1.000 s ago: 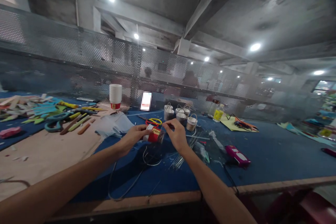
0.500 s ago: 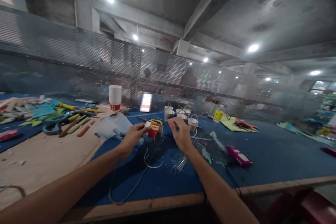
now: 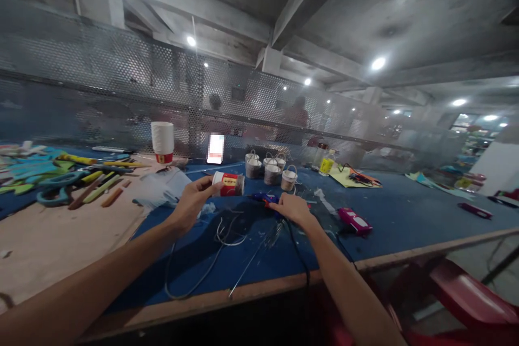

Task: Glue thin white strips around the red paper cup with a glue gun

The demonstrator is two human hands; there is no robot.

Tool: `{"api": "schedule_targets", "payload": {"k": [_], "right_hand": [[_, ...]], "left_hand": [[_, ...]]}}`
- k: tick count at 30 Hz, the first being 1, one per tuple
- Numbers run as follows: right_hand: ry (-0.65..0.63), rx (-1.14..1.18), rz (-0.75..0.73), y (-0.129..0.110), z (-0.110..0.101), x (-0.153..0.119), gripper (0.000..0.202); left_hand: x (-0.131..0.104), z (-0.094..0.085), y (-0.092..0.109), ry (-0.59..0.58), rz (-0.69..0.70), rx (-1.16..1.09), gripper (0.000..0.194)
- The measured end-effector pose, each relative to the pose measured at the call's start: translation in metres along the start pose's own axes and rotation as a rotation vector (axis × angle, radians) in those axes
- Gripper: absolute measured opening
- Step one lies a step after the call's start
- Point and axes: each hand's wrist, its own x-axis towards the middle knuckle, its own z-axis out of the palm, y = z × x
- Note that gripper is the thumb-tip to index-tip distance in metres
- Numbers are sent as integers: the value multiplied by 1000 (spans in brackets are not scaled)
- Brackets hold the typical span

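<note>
My left hand (image 3: 192, 200) holds a paper cup (image 3: 229, 185) with a red and yellow band, tipped on its side, its base end wrapped in something grey. My right hand (image 3: 294, 207) is closed on a blue glue gun (image 3: 263, 198) with an orange trigger; its nozzle points left toward the cup, a little below it. A black cord runs down from the gun over the table edge. Loose pale cord (image 3: 231, 239) lies curled below the cup. Behind the hands stand several small wrapped cups with looped handles (image 3: 272, 172).
A stack of white cups (image 3: 162, 140) stands back left, near scissors (image 3: 57, 189), markers and felt scraps. A lit phone (image 3: 215, 148) leans by the mesh screen. Rightward are a yellow-labelled bottle (image 3: 326, 163) and a magenta object (image 3: 354, 221). A red stool (image 3: 470, 294) stands lower right.
My right hand has moved down and closed on the glue gun, which now shows. The cup in my left hand lies more level. The view has shifted to the right.
</note>
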Motion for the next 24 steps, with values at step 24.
{"api": "schedule_targets", "payload": {"k": [24], "right_hand": [[35, 1315, -341, -52, -24, -6, 41]], "left_hand": [[8, -8, -4, 71, -59, -27, 36]]}}
